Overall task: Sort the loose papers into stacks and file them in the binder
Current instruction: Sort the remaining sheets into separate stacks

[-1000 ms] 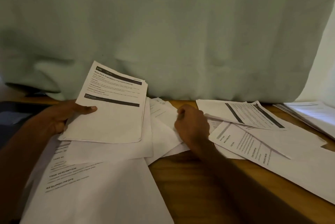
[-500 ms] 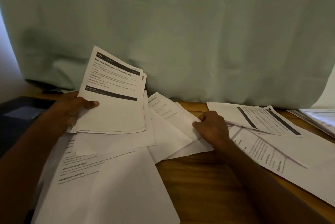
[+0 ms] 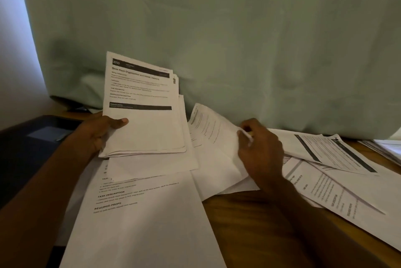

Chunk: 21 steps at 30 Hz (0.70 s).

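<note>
My left hand grips a small stack of printed sheets by its lower left corner, tilted up off the table, thumb on the top page. My right hand pinches the right edge of a loose sheet in the middle of the table and lifts that edge. More loose papers lie spread to the right, and a large sheet headed "TASK DESCRIPTION" lies nearest me. A dark blue binder lies at the left, partly under my left arm.
A pale green curtain hangs right behind the wooden table and touches the papers. Another pile of papers sits at the far right edge. Bare wood shows between the front sheet and my right forearm.
My right hand has moved right along the loose sheet and raised its edge. The stack in my left hand has tilted up higher. The view has shifted left, showing more of the binder.
</note>
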{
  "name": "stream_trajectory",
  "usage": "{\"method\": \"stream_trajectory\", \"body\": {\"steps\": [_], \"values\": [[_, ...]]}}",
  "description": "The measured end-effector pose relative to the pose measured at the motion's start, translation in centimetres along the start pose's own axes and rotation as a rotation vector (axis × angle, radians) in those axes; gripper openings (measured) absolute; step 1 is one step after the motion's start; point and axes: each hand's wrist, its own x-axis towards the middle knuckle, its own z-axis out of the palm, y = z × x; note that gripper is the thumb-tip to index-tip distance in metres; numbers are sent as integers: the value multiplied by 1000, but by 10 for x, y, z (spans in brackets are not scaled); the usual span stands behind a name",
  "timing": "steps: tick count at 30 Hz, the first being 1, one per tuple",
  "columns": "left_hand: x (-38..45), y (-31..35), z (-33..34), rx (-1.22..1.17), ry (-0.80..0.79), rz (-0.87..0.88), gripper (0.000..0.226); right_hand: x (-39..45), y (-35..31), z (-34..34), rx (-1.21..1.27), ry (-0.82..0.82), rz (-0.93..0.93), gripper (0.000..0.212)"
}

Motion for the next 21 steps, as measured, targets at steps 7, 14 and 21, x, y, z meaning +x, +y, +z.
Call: {"method": "stream_trajectory", "body": {"steps": [7, 14, 21], "values": [[8, -6, -8, -57, 12, -24, 38, -40, -49, 32, -177, -588, -503, 46], [10, -10, 1, -39, -68, 5, 25, -26, -39, 25, -5, -497, -113, 32], [14, -14, -1, -36, -38, 8, 26, -12, -15, 17, -377, -503, 232, 98]]}}
